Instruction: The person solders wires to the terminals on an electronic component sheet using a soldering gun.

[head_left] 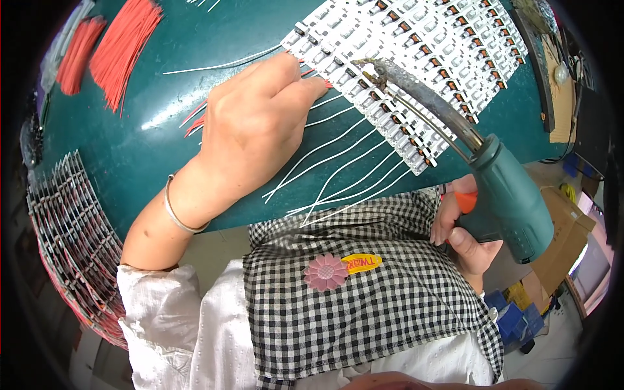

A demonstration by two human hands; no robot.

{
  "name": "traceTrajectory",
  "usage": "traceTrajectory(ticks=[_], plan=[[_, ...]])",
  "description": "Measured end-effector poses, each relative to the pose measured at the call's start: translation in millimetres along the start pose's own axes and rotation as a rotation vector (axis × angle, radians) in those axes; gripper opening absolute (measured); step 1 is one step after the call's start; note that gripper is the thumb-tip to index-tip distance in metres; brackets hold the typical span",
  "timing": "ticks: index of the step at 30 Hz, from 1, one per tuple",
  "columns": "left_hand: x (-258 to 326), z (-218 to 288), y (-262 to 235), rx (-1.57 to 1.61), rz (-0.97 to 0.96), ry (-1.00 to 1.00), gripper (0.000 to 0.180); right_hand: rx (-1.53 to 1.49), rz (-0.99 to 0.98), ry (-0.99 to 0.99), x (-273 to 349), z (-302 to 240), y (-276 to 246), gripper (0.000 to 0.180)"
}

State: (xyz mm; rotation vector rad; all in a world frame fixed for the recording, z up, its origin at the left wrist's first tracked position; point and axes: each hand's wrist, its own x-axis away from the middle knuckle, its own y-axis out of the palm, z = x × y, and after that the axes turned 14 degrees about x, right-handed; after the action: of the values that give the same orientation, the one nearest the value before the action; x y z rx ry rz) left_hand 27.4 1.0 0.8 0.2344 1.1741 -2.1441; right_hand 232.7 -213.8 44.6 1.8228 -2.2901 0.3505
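Note:
My left hand (257,123) is closed over several thin red wires (195,122), its fingertips at the near left edge of a white circuit board panel (370,39). My right hand (465,237) grips a green soldering gun (513,195) by its handle, partly hidden behind the gun's body. The gun's dark barrel (429,97) slants up and left, and its tip is above the panel's left part. I cannot tell whether the tip touches the board. Several white wires (338,155) run from the panel's near edge toward me, and another white wire (221,67) lies beyond my left hand.
Bundles of red wires (127,52) lie at the far left of the green table (169,32). A stack of wired strips (71,227) stands at the left edge. On the right are a cardboard box (562,227) and blue bins (517,318), below table height.

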Motion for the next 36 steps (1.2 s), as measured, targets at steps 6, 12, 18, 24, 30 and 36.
traceTrajectory(ticks=[6,12,18,24,30,36], plan=[[-8,4,-8,-0.069,0.048,0.129,0.024,0.045,0.098,-0.03,6,8,-1,0.059],[-3,9,-2,0.008,0.021,0.081,0.024,0.211,0.055,-0.067,8,16,-5,0.055],[1,3,8,0.001,0.018,0.041,0.024,0.24,0.055,0.013,12,17,-2,0.053],[2,6,9,0.035,0.037,0.028,0.025,0.26,-0.037,0.213,14,7,-8,0.017],[-1,5,10,0.052,0.048,0.039,0.023,0.321,-0.006,0.023,12,17,-5,0.051],[-1,6,11,0.037,0.053,0.037,0.023,0.227,-0.064,-0.064,12,21,-14,0.024]])
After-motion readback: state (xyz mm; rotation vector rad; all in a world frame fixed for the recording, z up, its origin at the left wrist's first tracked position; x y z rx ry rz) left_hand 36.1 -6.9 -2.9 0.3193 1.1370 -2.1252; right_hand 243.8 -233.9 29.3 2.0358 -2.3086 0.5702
